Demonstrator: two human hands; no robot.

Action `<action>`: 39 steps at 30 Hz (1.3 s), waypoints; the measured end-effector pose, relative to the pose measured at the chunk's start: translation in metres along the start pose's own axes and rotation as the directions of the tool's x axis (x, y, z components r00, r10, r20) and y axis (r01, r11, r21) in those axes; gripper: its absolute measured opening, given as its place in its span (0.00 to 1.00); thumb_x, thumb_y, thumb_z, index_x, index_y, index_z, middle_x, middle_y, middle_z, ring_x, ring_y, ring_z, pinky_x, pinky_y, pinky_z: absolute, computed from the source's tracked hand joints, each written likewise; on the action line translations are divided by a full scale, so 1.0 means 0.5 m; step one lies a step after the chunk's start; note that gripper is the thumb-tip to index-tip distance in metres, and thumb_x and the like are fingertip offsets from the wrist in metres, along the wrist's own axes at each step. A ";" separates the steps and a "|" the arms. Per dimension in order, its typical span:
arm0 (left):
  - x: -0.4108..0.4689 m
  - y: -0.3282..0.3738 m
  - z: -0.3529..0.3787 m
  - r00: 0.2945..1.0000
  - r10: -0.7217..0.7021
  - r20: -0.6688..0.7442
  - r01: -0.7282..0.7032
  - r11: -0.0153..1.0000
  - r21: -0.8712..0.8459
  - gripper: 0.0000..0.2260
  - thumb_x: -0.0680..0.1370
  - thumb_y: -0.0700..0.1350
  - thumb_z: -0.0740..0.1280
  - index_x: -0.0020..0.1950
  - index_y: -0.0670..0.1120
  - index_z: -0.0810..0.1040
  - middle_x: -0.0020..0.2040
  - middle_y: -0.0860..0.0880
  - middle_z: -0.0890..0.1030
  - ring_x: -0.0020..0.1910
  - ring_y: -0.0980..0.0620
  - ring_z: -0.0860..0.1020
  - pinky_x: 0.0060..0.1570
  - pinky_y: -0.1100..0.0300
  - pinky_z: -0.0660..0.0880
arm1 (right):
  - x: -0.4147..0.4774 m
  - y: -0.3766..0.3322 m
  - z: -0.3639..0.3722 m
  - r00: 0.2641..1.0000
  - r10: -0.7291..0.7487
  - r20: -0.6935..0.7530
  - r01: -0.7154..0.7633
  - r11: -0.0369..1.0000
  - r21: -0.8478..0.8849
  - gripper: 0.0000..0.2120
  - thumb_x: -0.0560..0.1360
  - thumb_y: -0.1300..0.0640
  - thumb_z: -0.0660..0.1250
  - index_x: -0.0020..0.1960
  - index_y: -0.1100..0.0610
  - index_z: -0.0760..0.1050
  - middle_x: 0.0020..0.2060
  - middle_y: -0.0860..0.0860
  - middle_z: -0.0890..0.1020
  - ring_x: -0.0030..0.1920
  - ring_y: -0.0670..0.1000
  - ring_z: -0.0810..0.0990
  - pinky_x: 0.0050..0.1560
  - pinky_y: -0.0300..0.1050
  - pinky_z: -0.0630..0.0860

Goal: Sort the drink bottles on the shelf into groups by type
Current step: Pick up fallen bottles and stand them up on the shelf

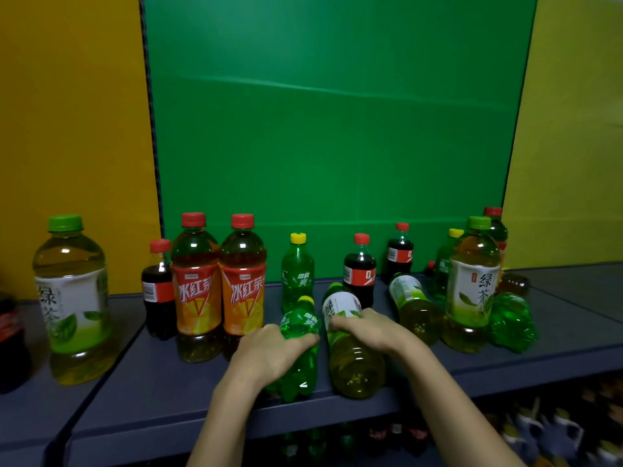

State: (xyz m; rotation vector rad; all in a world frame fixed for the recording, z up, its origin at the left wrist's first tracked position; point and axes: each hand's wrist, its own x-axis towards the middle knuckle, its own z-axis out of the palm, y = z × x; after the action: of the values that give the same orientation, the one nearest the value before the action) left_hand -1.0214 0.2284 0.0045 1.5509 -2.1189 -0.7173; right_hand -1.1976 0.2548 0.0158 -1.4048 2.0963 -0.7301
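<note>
Gripping a toppled soda bottle (301,372) in left hand (269,352), toppled green tea bottle (357,362) in right hand (367,328), side by side. Seems barely started: only iced teas (197,291) grouped left of grips, colas (359,271) scattered beyond

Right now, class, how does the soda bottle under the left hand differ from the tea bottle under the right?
The soda bottle is bright green; the green tea bottle is pale yellow, white-labelled. The soda bottle is slimmer than the green tea bottle. Both lie on their sides.
</note>
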 end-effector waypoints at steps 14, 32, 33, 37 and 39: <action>-0.032 0.002 0.022 0.796 0.346 -0.496 -0.505 0.832 -0.231 0.29 0.73 0.59 0.60 0.67 0.46 0.57 0.65 0.51 0.69 0.65 0.50 0.69 0.59 0.61 0.66 | -0.036 -0.002 0.049 0.859 -0.303 -0.412 0.455 0.821 0.346 0.23 0.74 0.51 0.67 0.61 0.49 0.55 0.56 0.50 0.75 0.54 0.49 0.76 0.53 0.44 0.73; 0.010 -0.030 0.090 0.858 0.279 -0.432 -0.434 0.844 -0.316 0.31 0.75 0.46 0.67 0.70 0.39 0.53 0.67 0.43 0.68 0.64 0.49 0.70 0.59 0.62 0.68 | -0.005 0.001 0.086 0.774 -0.403 -0.489 0.575 0.770 0.275 0.42 0.74 0.53 0.67 0.73 0.46 0.39 0.71 0.44 0.55 0.70 0.41 0.58 0.61 0.22 0.58; 0.008 -0.030 0.090 0.853 0.278 -0.442 -0.434 0.848 -0.305 0.31 0.74 0.46 0.67 0.70 0.40 0.54 0.66 0.43 0.69 0.63 0.49 0.70 0.58 0.62 0.68 | -0.003 0.002 0.088 0.772 -0.404 -0.490 0.575 0.772 0.271 0.43 0.73 0.52 0.67 0.74 0.48 0.39 0.72 0.45 0.55 0.71 0.43 0.58 0.65 0.28 0.59; 0.002 -0.031 0.086 0.828 0.273 -0.489 -0.432 0.868 -0.247 0.30 0.73 0.49 0.68 0.69 0.40 0.59 0.64 0.44 0.70 0.62 0.48 0.71 0.57 0.61 0.68 | 0.000 0.002 0.090 0.772 -0.405 -0.490 0.572 0.779 0.257 0.44 0.73 0.50 0.68 0.75 0.50 0.39 0.73 0.48 0.55 0.73 0.47 0.57 0.72 0.46 0.60; 0.000 -0.034 0.087 0.813 0.274 -0.513 -0.436 0.872 -0.224 0.31 0.73 0.49 0.69 0.70 0.40 0.60 0.64 0.44 0.71 0.63 0.47 0.70 0.59 0.58 0.69 | -0.002 0.000 0.091 0.779 -0.394 -0.488 0.562 0.785 0.261 0.44 0.73 0.50 0.68 0.75 0.50 0.39 0.73 0.48 0.54 0.72 0.47 0.58 0.72 0.45 0.60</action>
State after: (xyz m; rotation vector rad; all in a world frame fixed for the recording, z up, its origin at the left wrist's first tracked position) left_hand -1.0352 0.2310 -0.0402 0.9704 -1.7401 -0.4711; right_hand -1.1667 0.2488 -0.0172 -1.6767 1.6958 -1.6955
